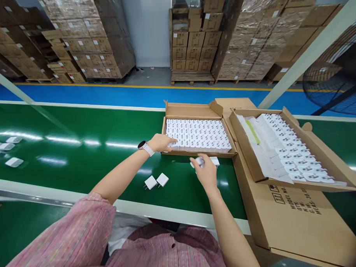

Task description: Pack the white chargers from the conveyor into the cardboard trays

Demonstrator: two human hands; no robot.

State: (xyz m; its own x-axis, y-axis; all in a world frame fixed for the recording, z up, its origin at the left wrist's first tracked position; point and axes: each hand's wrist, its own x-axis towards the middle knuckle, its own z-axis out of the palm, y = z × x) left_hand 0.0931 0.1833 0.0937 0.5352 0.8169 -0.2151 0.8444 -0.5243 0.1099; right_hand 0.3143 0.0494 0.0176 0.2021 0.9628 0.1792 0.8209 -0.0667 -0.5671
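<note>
A small white adapter (198, 162) is held between the thumb and fingers of the right hand (207, 171), just off the near edge of the open cardboard box (199, 153) on the green counter (92, 161). The left hand (160, 142) is laid over the box's near left corner, thumb and forefinger extended among the packed adapters (198, 132); whether one is gripped there cannot be told.

The step in hand is judged to be the handling of single adapters beside the closely filled rows. From this position, a light, precise fingertip grip is called for, with the prongs kept clear of neighbouring pieces.

Another adapter (214, 161) is seen just beside the right hand. Two loose adapters (162, 179) are set side by side nearer the counter's front edge, and further pieces (14, 162) are scattered toward its left end. On the right, a tilted open box (253, 163) is supported on a large carton (309, 223); adapters with prongs showing, white sheeting (267, 162) and a green strip (252, 131) are contained in it.
</note>
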